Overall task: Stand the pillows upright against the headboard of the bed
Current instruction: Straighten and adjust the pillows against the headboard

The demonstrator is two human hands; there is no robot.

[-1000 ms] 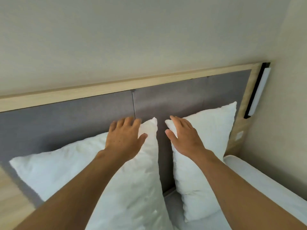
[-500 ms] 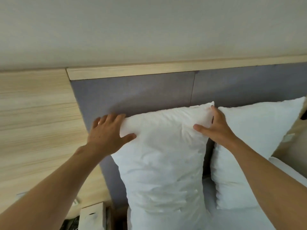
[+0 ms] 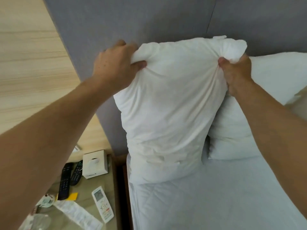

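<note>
A white pillow [image 3: 167,110] stands upright against the grey padded headboard [image 3: 149,19], its bottom edge on the white sheet [image 3: 216,196]. My left hand [image 3: 114,67] grips its top left corner, with the fabric bunched between thumb and fingers. At the top right corner my right hand [image 3: 237,73] is clenched on the cloth. A second white pillow [image 3: 274,90] leans on the headboard to the right, partly behind the first pillow and my right arm.
Left of the bed stands a nightstand [image 3: 86,193] with two black remotes [image 3: 65,181], a white remote [image 3: 103,204], a white tissue box [image 3: 95,163], a paper slip and small items. Light wood panelling [image 3: 28,60] borders the headboard on the left.
Both hands went from lying flat on the pillow tops to gripping the left pillow's upper corners. The view has dropped, bringing the nightstand and the sheet into sight.
</note>
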